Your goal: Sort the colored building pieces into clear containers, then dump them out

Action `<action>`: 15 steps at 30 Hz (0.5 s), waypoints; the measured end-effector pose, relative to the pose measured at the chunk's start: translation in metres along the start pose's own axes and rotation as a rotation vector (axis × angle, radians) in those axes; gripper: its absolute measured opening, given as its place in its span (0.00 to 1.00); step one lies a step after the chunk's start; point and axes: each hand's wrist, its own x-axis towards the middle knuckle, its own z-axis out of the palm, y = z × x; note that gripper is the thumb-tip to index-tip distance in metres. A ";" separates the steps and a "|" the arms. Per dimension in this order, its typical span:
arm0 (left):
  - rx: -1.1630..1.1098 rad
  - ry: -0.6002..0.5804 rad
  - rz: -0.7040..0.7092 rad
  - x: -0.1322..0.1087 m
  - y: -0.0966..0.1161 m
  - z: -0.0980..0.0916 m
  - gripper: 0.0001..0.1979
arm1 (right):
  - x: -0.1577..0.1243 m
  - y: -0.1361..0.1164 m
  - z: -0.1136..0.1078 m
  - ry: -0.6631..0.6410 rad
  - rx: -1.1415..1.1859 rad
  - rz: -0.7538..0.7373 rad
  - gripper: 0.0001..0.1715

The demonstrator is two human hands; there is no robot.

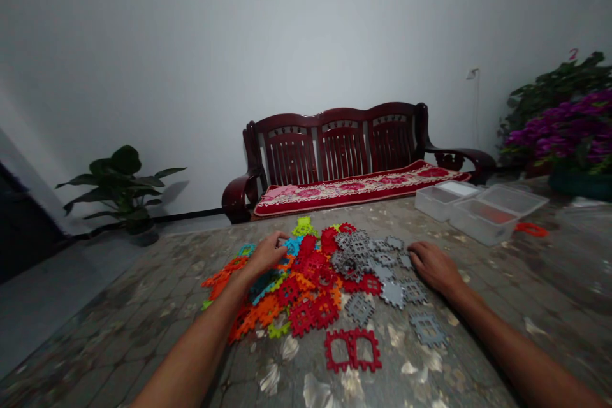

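Note:
Notched plastic building pieces lie in a loose heap on the table. My left hand reaches over its left side, thumb and forefinger apart at the blue pieces; no piece is plainly held in it. My right hand rests palm down beside the grey pieces, its fingers loosely bent and apart, with nothing visible in them. Red pieces fill the middle, and orange pieces spread toward the lower left. Nearer to me lie two joined red square frames and a separate grey square frame.
Clear plastic boxes stand at the table's back right, near an orange ring-like piece. Behind the patterned table is a dark wooden bench. A potted plant stands left; purple flowers are at right.

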 end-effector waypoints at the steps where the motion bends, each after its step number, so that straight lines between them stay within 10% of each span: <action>1: 0.009 -0.010 0.009 0.002 0.002 0.000 0.16 | 0.000 0.000 0.000 0.000 0.004 0.003 0.24; 15: 0.257 -0.009 -0.083 0.095 0.033 0.025 0.20 | -0.002 -0.007 0.001 -0.016 -0.007 0.037 0.24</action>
